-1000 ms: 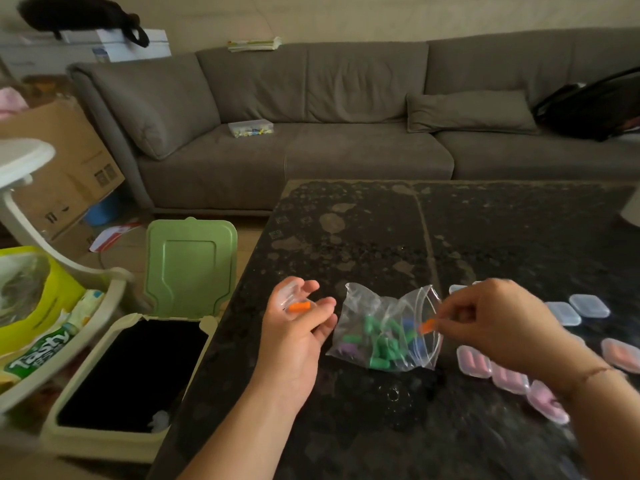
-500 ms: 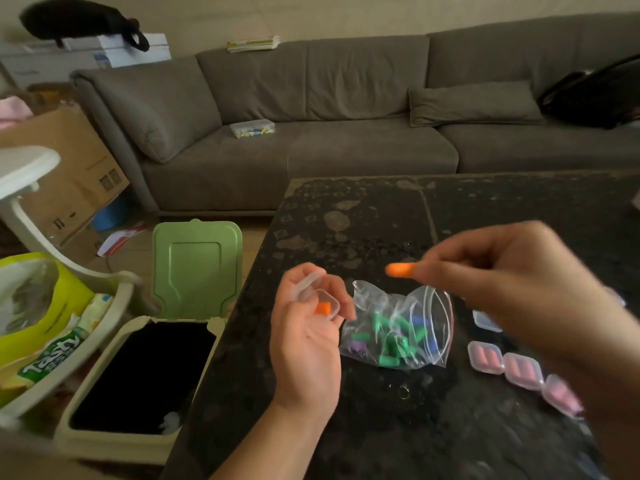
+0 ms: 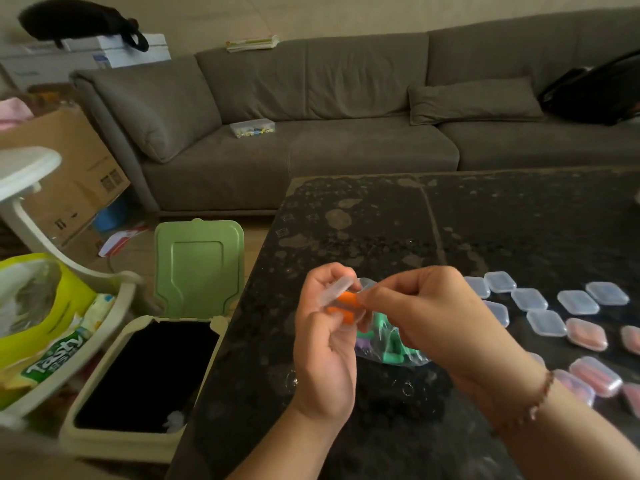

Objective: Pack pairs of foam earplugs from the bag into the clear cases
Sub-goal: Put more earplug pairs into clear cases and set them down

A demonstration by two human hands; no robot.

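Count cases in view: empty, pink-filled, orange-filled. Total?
Empty clear cases: 7
Pink-filled cases: 5
Case with orange earplugs, in left hand: 1
Total: 13; another behind the right wrist is unclear.

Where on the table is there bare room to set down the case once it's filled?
Bare: the far table toward the sofa, and the near edge below both wrists. Crowded: the right side, with rows of cases, and the bag under the hands.

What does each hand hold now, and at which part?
The left hand holds an open clear case by its sides. The right hand pinches the end of an orange earplug at the case.
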